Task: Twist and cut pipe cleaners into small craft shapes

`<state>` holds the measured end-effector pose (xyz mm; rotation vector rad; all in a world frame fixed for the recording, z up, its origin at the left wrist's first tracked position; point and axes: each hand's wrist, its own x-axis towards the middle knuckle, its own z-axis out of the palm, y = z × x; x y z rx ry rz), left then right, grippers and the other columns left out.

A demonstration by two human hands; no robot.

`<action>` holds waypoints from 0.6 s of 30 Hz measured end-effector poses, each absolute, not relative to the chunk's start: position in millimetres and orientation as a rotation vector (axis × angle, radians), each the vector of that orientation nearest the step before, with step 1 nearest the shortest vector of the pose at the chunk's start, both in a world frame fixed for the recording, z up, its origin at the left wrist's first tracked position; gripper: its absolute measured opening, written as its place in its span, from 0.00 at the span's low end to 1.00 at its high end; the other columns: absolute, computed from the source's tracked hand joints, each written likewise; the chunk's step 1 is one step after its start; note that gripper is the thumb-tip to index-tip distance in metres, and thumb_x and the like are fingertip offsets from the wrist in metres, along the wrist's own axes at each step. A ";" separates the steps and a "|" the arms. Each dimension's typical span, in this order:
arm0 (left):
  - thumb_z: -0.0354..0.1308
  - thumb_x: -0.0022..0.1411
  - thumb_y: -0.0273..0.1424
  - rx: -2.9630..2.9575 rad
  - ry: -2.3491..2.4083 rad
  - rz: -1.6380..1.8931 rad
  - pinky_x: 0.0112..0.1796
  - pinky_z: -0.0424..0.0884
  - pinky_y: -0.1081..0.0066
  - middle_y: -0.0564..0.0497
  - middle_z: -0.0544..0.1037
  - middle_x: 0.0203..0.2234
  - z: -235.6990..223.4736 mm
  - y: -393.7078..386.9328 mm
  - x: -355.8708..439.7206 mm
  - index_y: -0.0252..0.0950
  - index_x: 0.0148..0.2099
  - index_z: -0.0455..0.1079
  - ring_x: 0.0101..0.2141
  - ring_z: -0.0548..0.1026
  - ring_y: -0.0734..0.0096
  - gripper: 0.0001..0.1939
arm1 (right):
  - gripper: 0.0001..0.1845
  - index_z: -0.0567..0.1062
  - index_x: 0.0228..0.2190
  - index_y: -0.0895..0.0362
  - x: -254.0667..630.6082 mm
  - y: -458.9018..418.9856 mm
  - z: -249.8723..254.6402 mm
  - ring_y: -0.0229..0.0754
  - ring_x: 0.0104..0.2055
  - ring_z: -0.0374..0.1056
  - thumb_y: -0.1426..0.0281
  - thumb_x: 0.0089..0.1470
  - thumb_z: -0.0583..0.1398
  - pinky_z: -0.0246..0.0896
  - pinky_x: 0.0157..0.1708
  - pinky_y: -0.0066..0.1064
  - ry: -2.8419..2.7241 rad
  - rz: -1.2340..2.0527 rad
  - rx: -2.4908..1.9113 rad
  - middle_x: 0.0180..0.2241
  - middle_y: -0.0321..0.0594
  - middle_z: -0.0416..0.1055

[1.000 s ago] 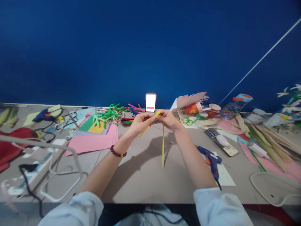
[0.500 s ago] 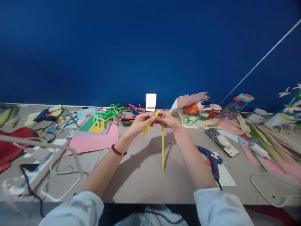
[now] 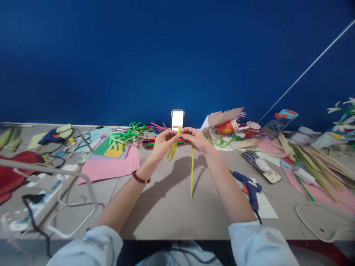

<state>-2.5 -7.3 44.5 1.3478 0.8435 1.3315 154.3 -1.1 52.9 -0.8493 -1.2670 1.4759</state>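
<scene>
- yellow pipe cleaner (image 3: 192, 170): light, soft, bendy (fuzzy, grips well), held above the table, long end hanging nearward
- left hand (image 3: 165, 143): fingertips pinching its doubled part
- right hand (image 3: 197, 141): pinching just beside, fingers pressed together
- best hold: near the bend
- glue gun (image 3: 249, 190): right
</scene>
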 end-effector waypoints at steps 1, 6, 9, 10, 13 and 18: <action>0.68 0.45 0.37 1.340 0.864 1.345 0.33 0.68 0.74 0.51 0.77 0.28 44.0 -7.3 -1.9 0.34 0.32 0.72 0.30 0.73 0.74 0.14 | 0.12 0.73 0.28 0.55 153.8 -2.0 53.5 0.34 0.31 0.65 0.65 0.40 0.67 0.60 0.29 0.27 -1.278 1.458 -0.855 0.31 0.33 0.70; 0.68 0.45 0.36 1.260 0.866 1.346 0.32 0.67 0.74 0.51 0.77 0.28 44.1 -7.6 -0.6 0.34 0.33 0.74 0.29 0.72 0.75 0.14 | 0.12 0.73 0.31 0.55 157.0 -5.1 57.0 0.34 0.32 0.65 0.65 0.43 0.65 0.59 0.29 0.27 -1.370 1.367 -0.892 0.33 0.35 0.70; 0.67 0.46 0.36 1.169 0.822 1.315 0.30 0.67 0.75 0.52 0.76 0.26 44.1 -7.4 -1.1 0.34 0.32 0.74 0.27 0.71 0.77 0.13 | 0.12 0.74 0.35 0.54 160.6 -5.4 59.4 0.33 0.29 0.63 0.65 0.45 0.64 0.59 0.28 0.27 -1.428 1.351 -0.886 0.31 0.34 0.70; 0.67 0.45 0.35 1.140 0.812 1.303 0.29 0.66 0.75 0.52 0.76 0.26 44.1 -7.3 -1.3 0.34 0.32 0.74 0.26 0.71 0.77 0.12 | 0.13 0.74 0.36 0.54 161.3 -5.4 60.2 0.33 0.27 0.63 0.66 0.45 0.64 0.59 0.27 0.27 -1.438 1.350 -0.887 0.29 0.34 0.69; 0.68 0.45 0.34 1.085 0.800 1.277 0.28 0.65 0.76 0.53 0.75 0.24 44.8 -7.6 -1.9 0.35 0.32 0.74 0.24 0.70 0.79 0.11 | 0.14 0.73 0.37 0.54 161.5 -5.3 61.5 0.31 0.24 0.60 0.66 0.46 0.64 0.57 0.24 0.26 -1.454 1.331 -0.893 0.26 0.32 0.67; 0.68 0.45 0.34 1.127 0.808 1.273 0.26 0.63 0.76 0.55 0.72 0.21 49.4 -8.8 -3.1 0.34 0.30 0.71 0.23 0.68 0.80 0.11 | 0.15 0.72 0.37 0.55 159.7 -5.7 61.3 0.29 0.19 0.55 0.64 0.45 0.65 0.47 0.16 0.24 -1.488 1.352 -0.913 0.22 0.30 0.64</action>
